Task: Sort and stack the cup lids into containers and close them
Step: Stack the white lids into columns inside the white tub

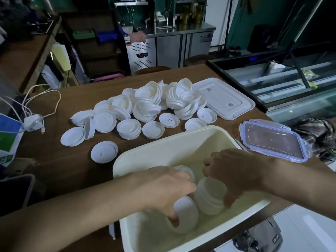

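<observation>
Two stacks: white plastic cup lids, near stack [185,215] and far stack [211,197], inside cream rectangular plastic tub [181,137].
Fingers: left hand [163,188] grips near stack; right hand [234,171] clasps far stack.
Handling: probably light, slippery; squeeze stack sides.

Left hand [163,188] palm down, fingers curled round a lid stack [185,215], right hand [234,171] close beside, thumb and fingers clasping a second stack [209,195].
</observation>
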The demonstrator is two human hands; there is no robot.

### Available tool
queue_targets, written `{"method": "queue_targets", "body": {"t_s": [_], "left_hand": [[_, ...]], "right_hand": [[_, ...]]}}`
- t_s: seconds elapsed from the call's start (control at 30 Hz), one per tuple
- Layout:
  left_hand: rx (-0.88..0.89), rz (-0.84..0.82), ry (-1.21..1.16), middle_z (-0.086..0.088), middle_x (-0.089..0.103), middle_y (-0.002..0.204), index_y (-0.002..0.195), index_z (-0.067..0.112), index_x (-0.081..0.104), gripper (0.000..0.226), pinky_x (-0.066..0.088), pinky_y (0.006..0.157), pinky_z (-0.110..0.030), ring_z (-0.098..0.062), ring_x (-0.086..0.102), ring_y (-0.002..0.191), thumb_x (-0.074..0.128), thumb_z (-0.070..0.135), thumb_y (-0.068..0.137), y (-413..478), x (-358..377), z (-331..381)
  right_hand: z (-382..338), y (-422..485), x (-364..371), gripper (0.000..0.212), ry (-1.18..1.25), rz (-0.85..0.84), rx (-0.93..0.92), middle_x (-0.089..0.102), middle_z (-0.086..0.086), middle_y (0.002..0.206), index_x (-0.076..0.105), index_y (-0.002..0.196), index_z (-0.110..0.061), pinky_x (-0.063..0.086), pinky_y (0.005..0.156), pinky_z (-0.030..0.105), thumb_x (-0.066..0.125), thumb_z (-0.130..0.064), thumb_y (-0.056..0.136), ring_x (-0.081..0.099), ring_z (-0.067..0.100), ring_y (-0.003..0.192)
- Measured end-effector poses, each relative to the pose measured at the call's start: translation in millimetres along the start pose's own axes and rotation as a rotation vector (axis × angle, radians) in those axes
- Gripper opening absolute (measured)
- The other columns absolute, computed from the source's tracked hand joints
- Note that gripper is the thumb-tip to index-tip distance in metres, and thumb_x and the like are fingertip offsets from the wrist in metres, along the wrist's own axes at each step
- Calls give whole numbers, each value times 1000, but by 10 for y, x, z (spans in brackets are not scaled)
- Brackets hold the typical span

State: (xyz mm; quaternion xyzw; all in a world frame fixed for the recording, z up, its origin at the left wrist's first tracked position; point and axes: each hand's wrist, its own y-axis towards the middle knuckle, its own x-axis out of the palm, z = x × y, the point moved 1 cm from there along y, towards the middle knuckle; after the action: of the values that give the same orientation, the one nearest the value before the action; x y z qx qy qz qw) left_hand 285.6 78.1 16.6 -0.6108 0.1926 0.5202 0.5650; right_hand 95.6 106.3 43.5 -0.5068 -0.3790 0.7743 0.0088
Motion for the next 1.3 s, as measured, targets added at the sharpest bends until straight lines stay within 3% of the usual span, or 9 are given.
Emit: {"method": "queue_targets", "body": {"t_s": [0.1, 0.23, 0.4, 0.53, 0.63, 0.93, 1.07, 1.2, 1.3], "left_hand": [[27, 16, -4, 10, 42, 109, 123, 25, 56, 48, 30, 66, -34, -17, 43, 93, 80, 45, 87, -16, -11, -25], [55, 34, -14, 3, 53, 120, 123, 24, 60, 45, 49, 81, -39, -23, 55, 110, 79, 40, 87, -22, 32, -58], [93, 65, -75, 5, 56, 117, 121, 24, 64, 39, 43, 78, -34, -19, 53, 110, 78, 39, 89, -4, 36, -92], [120, 34, -110, 11, 48, 100, 128, 25, 69, 42, 51, 87, -38, -19, 56, 111, 79, 39, 89, -6, 63, -131], [111, 28, -110, 12, 45, 101, 134, 28, 68, 45, 51, 92, -39, -21, 56, 114, 77, 39, 91, -22, 78, -152], [90, 21, -125, 3, 57, 122, 140, 30, 64, 51, 49, 95, -37, -18, 52, 119, 76, 40, 92, -91, 47, -151], [80, 26, -129, 5, 53, 130, 141, 31, 63, 48, 37, 81, -28, -14, 49, 118, 74, 37, 94, -135, 18, -116], [78, -22, -164, 5, 52, 130, 139, 28, 66, 50, 45, 90, -31, -16, 51, 120, 78, 38, 92, -159, 58, -111], [62, -50, -165, 8, 48, 130, 138, 27, 65, 49, 41, 84, -30, -17, 51, 118, 78, 39, 92, -169, 86, -116]], "right_hand": [[4, 62, 22, 62, 70, -7, -2, 59, -3, 115, 60, 119, -24, 35, 73, 32, 80, -62, 75, 60, 23, 106], [-49, 136, 81, 62, 91, -70, 16, 60, 2, 117, 56, 122, -25, 33, 73, 33, 83, -55, 75, 63, 30, 106], [-59, 133, 55, 69, 137, -13, 8, 59, -1, 114, 54, 124, -24, 34, 70, 32, 85, -56, 71, 62, 28, 95], [-102, 143, 94, 73, 196, -20, -6, 55, -4, 114, 53, 124, -24, 33, 70, 31, 87, -57, 69, 49, 21, 81], [-102, 163, 123, 73, 249, -9, -14, 53, -6, 112, 52, 121, -26, 37, 70, 31, 88, -59, 66, 47, 18, 78], [-155, 166, 141, 65, 231, 7, -38, 53, -5, 111, 52, 120, -26, 35, 70, 30, 86, -53, 73, 45, 17, 79], [-171, 131, 116, 64, 201, 3, -26, 51, -4, 110, 51, 121, -23, 34, 71, 29, 84, -53, 76, 41, 17, 77], [-199, 154, 106, 68, 204, -1, -25, 51, -1, 115, 49, 125, -22, 33, 71, 29, 86, -49, 75, 39, 15, 78], [-232, 166, 146, 71, 229, 15, -31, 50, -2, 115, 47, 125, -23, 35, 70, 28, 89, -46, 73, 42, 15, 80]]}}
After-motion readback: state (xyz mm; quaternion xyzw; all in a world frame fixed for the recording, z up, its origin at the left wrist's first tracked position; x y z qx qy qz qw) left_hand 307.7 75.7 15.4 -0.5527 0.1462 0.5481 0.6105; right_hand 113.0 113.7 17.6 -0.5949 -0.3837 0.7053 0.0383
